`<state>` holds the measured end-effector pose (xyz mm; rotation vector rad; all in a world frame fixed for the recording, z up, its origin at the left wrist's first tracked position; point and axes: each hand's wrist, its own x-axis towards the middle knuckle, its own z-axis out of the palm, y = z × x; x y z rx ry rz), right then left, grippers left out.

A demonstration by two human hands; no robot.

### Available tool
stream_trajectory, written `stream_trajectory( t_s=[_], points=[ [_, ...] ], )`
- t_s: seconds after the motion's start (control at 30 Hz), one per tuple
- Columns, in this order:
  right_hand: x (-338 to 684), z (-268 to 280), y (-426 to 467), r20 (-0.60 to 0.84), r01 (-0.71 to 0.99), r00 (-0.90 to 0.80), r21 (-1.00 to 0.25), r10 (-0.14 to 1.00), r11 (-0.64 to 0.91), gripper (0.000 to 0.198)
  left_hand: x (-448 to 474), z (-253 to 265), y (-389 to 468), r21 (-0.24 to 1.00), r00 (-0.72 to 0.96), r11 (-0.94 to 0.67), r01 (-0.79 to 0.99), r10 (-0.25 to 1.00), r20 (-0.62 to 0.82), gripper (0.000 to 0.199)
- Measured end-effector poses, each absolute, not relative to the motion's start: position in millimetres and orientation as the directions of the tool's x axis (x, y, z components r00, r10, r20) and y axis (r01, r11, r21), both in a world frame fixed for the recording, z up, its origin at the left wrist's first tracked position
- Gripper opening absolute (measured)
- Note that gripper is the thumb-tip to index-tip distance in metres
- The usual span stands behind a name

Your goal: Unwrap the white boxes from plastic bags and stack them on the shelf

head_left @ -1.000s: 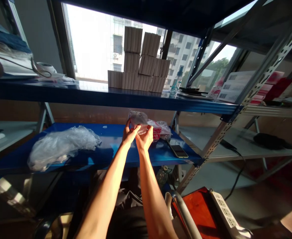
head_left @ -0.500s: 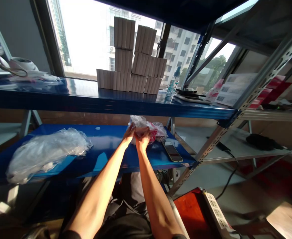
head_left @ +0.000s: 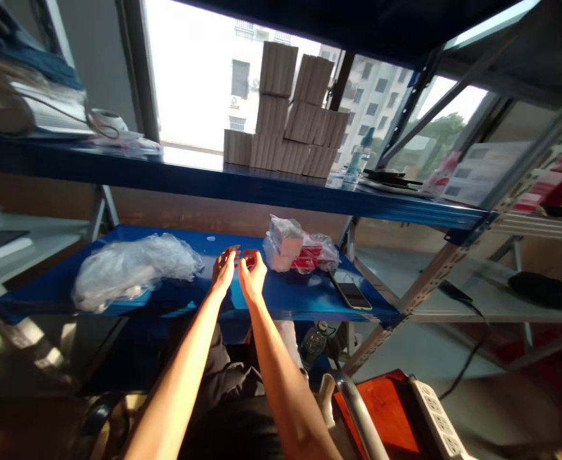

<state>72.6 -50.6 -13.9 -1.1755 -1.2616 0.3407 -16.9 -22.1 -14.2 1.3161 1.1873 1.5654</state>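
Close together above the blue lower shelf (head_left: 233, 294), my left hand (head_left: 224, 268) and my right hand (head_left: 252, 275) have their fingers loosely curled and apart, with nothing visible in them. Just right of my right hand, a plastic-wrapped pale box (head_left: 288, 248) rests on the shelf, touching or close to a red-and-white plastic-wrapped pack (head_left: 308, 255). To the left of my left hand lies a heap of clear plastic bags (head_left: 134, 265). A smartphone (head_left: 352, 295) lies at the shelf's right end.
The upper blue shelf (head_left: 189, 176) crosses above my hands, bearing stacked pale boxes (head_left: 278, 115) and a clear bottle with a blue top (head_left: 356, 163). A slotted metal post (head_left: 422, 281) stands to the right. Below are a chair armrest (head_left: 360, 409) and a power strip (head_left: 438, 415).
My hands have let go of the plastic-wrapped pale box and moved left from it. The box now rests beside the red-and-white pack. The view has turned left.
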Motion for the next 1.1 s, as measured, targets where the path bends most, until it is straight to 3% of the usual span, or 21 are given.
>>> stream_trajectory(
  t_s=[0.2,0.37,0.57,0.7,0.97,1.1],
  points=[
    [11.2,-25.0,-19.2,0.473,0.358,0.033,-0.828,0.88,0.432,0.019,-119.4,-31.5,-49.8,0.945,-0.446,-0.271,0.184,0.834,0.326,0.019],
    [-41.1,-34.0,-5.4,0.522,0.42,-0.181,-0.725,0.833,0.546,0.021,-171.6,-34.4,-72.0,0.898,-0.519,-0.218,0.382,0.753,0.404,0.024],
    [-65.0,-40.4,-5.9,0.468,0.684,-0.261,-0.528,0.845,0.504,0.028,-191.4,-31.6,-74.0,0.881,-0.506,-0.016,0.473,0.813,0.287,0.028],
    [-60.8,-38.7,-0.1,0.426,0.677,-0.248,-0.566,0.87,0.471,0.008,-189.3,-36.2,-73.7,0.869,-0.499,0.029,0.495,0.828,0.256,0.021],
    [-54.3,-1.1,20.6,0.478,0.604,-0.11,-0.664,0.871,0.441,0.034,-186.8,-29.4,-76.3,0.855,-0.471,-0.018,0.518,0.828,0.303,0.02],
    [-49.8,-2.4,16.2,0.456,0.665,-0.167,-0.603,0.874,0.441,0.021,-184.6,-26.9,-74.3,0.857,-0.456,-0.006,0.515,0.845,0.28,0.024]
  ],
)
